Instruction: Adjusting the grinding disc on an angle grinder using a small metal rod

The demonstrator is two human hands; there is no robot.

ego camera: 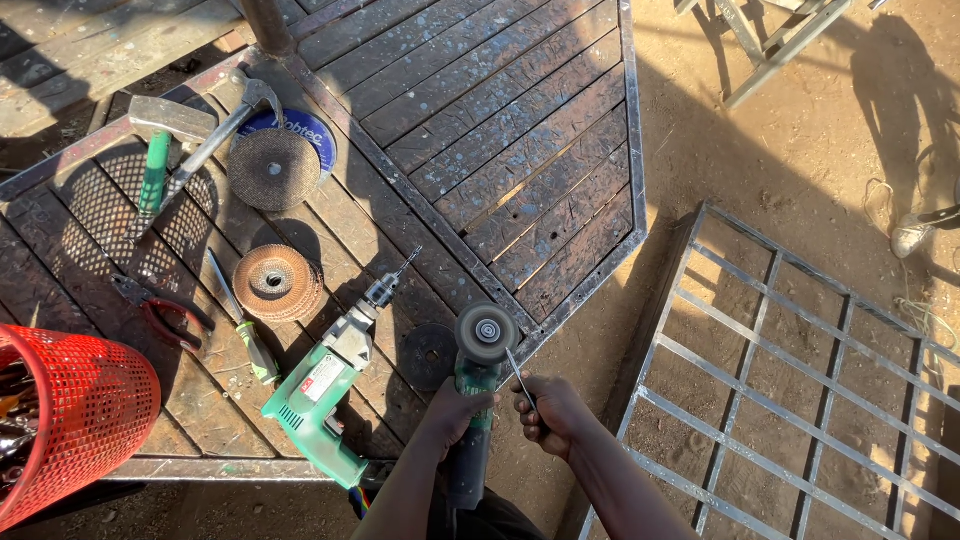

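My left hand grips the dark green body of an angle grinder, held upright over the table's corner. Its grey disc faces up at the top. My right hand holds a thin metal tool whose tip reaches up to the disc's edge. A green electric drill lies just left of my left hand, its bit pointing up and right.
On the slatted wooden table lie a flap disc, a grey cutting disc, a hammer, a green-handled tool, red pliers, a screwdriver. A red mesh basket stands at left. A metal grid frame lies on sand.
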